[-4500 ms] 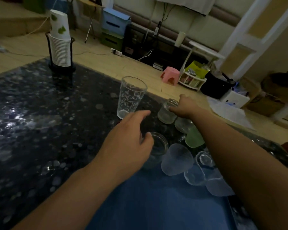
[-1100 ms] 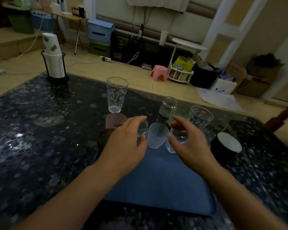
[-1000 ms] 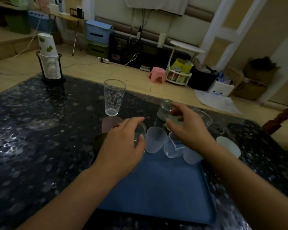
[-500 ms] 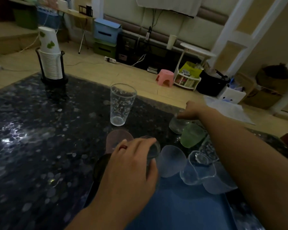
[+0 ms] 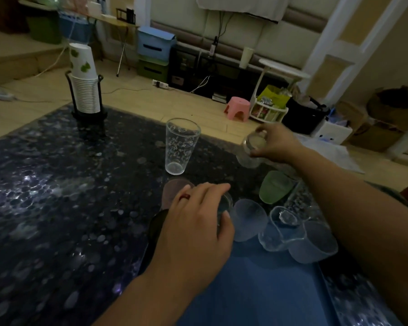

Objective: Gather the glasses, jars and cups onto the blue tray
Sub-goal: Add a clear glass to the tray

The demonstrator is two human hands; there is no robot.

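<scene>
Right hand [image 5: 275, 143] gripped a small clear jar [image 5: 252, 147], lifted above the table [image 5: 57, 196]; left hand [image 5: 196, 229] clasped a glass [image 5: 224, 204] at the blue tray [image 5: 257, 290] edge.

You have a blue tray [image 5: 257, 290], a green cup [image 5: 275, 188], a clear cartoon-printed glass [image 5: 180, 144] and a dark speckled bench [image 5: 57, 196].

Right hand [image 5: 275, 141]: now grips the small jar [image 5: 253, 147], lifted off the table's far right, tilted.
</scene>
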